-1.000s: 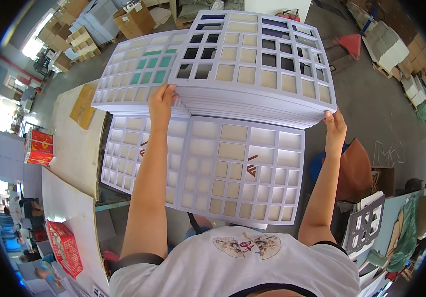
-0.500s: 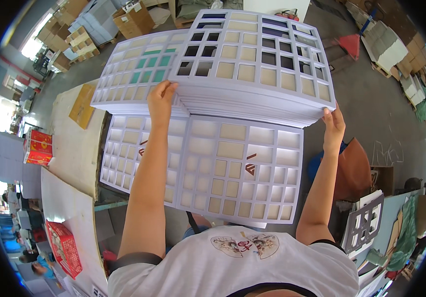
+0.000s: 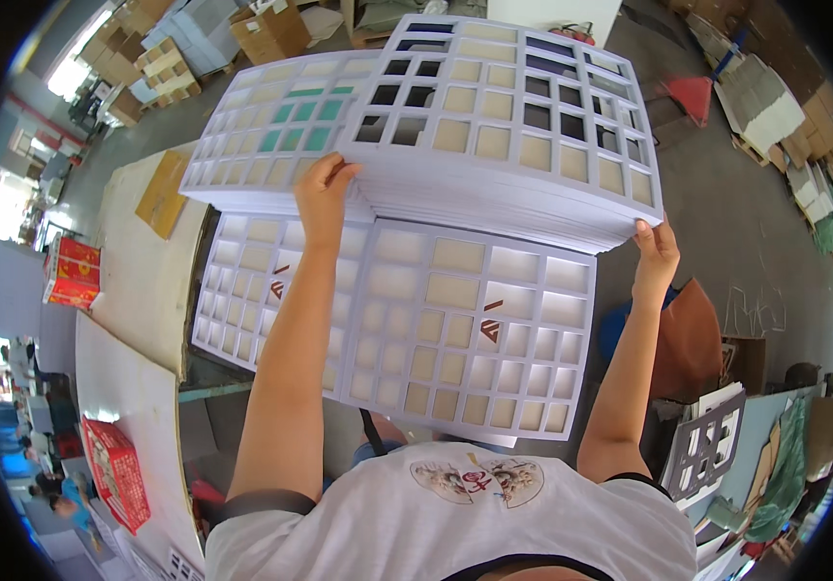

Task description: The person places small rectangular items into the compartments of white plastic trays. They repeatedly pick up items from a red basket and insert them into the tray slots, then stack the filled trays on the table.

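Note:
A white grid panel (image 3: 533,145) with rectangular cut-outs lies on top of a tall stack of similar panels (image 3: 475,203). Some of its openings look through to dark, others to cream. My left hand (image 3: 322,198) pinches its near left corner, thumb and fingertips together. At the near right corner, the fingers of my right hand (image 3: 657,257) are closed on the edge, thumb toward me. Left of this pile stands another stack of grid panels (image 3: 252,111), with green showing through a few openings. Closer to my body lie white grid trays (image 3: 470,329) with brown marks.
A pale worktable (image 3: 131,281) runs along the left, with a tan board (image 3: 161,201), a red box (image 3: 75,273) and a red basket (image 3: 116,474). To the right are a brown curved cover (image 3: 685,339) and a dark cut-out panel (image 3: 705,445). Cartons (image 3: 269,34) stand farther back.
The whole view has tilted slightly. Both hands stay at the near corners of the top grid panel, and the stacks look the same.

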A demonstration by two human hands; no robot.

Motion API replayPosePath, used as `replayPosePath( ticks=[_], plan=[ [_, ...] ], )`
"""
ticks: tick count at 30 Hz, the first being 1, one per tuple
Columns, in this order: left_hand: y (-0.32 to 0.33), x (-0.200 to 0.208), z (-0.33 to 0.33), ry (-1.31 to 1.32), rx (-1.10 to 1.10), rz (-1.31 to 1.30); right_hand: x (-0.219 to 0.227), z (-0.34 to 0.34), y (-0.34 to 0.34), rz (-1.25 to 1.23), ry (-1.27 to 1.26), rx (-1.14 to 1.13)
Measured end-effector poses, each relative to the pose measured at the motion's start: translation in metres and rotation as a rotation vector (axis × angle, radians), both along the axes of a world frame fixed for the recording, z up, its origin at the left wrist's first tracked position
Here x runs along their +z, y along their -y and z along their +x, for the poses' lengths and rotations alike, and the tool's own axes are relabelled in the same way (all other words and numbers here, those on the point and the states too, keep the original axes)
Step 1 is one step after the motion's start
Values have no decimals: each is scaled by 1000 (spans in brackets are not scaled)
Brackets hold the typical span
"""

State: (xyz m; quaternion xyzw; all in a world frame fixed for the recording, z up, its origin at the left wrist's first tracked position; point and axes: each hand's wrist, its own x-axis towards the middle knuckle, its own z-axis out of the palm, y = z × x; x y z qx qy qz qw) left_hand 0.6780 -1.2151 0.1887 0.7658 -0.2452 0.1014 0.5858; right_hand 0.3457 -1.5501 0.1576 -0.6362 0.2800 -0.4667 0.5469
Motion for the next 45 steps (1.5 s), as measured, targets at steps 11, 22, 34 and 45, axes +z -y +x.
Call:
replayPosePath(
  ticks=[11, 22, 34, 45],
  plan=[
    [-149, -31, -92, 208, -214, 218, -28, -130, -15, 62, -82, -438],
    [-567, -184, -368, -806, 293, 346, 40, 56, -269, -287, -117, -14],
    [-684, -252, -492, -1173, 1037, 145, 46, 325, -629, -620, -467, 837],
    [-729, -231, -514, -1309, 1422, -395, -74, 486, -875, -374, -283, 1543]
  ],
)
